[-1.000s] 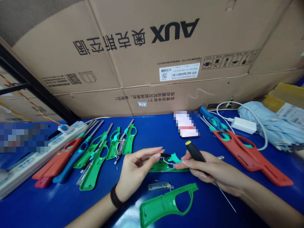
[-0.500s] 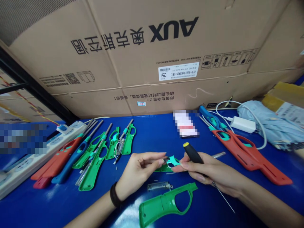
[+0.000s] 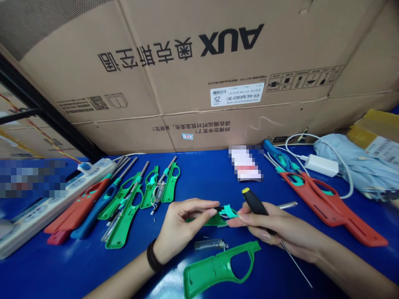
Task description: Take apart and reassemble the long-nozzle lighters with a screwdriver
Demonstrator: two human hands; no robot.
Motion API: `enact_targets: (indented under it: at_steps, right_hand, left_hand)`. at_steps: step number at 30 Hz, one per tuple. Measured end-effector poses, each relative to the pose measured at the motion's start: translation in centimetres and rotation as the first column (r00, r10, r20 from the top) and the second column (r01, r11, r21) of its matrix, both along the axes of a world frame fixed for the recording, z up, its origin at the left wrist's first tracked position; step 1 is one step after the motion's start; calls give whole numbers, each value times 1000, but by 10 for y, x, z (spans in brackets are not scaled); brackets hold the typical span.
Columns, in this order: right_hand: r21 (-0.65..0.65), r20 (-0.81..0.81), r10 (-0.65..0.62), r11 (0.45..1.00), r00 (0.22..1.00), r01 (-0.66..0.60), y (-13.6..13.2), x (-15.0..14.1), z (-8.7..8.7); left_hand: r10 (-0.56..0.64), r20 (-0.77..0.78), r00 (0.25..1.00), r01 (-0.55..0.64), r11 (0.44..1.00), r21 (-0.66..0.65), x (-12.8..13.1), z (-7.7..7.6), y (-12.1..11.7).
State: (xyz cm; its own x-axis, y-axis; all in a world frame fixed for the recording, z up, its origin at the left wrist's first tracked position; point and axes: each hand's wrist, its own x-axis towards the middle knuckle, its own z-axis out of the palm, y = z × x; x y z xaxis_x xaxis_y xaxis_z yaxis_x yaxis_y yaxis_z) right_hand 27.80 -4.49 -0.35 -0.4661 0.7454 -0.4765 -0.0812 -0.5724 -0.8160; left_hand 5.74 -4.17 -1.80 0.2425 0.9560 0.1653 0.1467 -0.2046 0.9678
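My left hand (image 3: 183,224) is closed, pinching a small black part (image 3: 220,209) between thumb and fingers. Joined to that part is a teal plastic trigger (image 3: 229,211), which the fingertips of my right hand (image 3: 280,226) grip from the other side. A screwdriver (image 3: 254,203) with a black, yellow-tipped handle also rests within my right hand, its thin shaft slanting down toward me. Beneath the hands lies a partly hidden green lighter shell half (image 3: 212,219). Closer to me are a clear fuel tank (image 3: 208,245) and another green shell half (image 3: 207,272).
Green lighter pieces (image 3: 120,228), a blue lighter (image 3: 93,214) and red lighters (image 3: 76,203) lie left beside a white power strip (image 3: 28,216). More red lighters (image 3: 330,207) and a white charger (image 3: 321,165) are right. A cardboard box (image 3: 187,91) stands behind.
The whole view has shifted slightly. Both hands keep nearly the same pose, still holding the black part, trigger and screwdriver.
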Motion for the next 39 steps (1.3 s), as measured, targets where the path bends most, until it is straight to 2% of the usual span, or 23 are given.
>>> enact_targets:
  at_steps: [7, 13, 15, 20, 23, 28, 35, 39]
  right_hand:
    - [-14, -10, 13, 1000, 1000, -13, 1, 1, -2]
    - [-42, -72, -4, 999, 997, 1, 2, 2, -7]
    - [-42, -77, -11, 999, 997, 8, 2, 2, -7]
    - [16, -25, -34, 999, 999, 35, 3, 2, -4]
    - [66, 26, 6, 998, 1000, -8, 3, 0, -4]
    - [109, 84, 77, 990, 993, -86, 2, -5, -10]
    - [169, 131, 91, 979, 987, -113, 1, -10, -15]
    - [293, 254, 45, 948, 966, -122, 2, -10, -14]
  left_hand:
    - [16, 33, 999, -17, 1000, 24, 3, -2, -2]
    - [14, -5, 1000, -13, 971, 238, 3, 1, -4]
    - [-1, -4, 1000, 2, 962, 272, 3, 2, -5]
    - [-39, -7, 999, 39, 972, 232, 3, 0, -5]
    - [-51, -21, 998, 55, 976, 213, 5, -1, -6]
    - [-8, -19, 1000, 12, 981, 194, 6, -2, -7]
    - [13, -12, 1000, -10, 977, 211, 6, -6, -7]
    - [39, -17, 999, -34, 975, 221, 6, -7, -7]
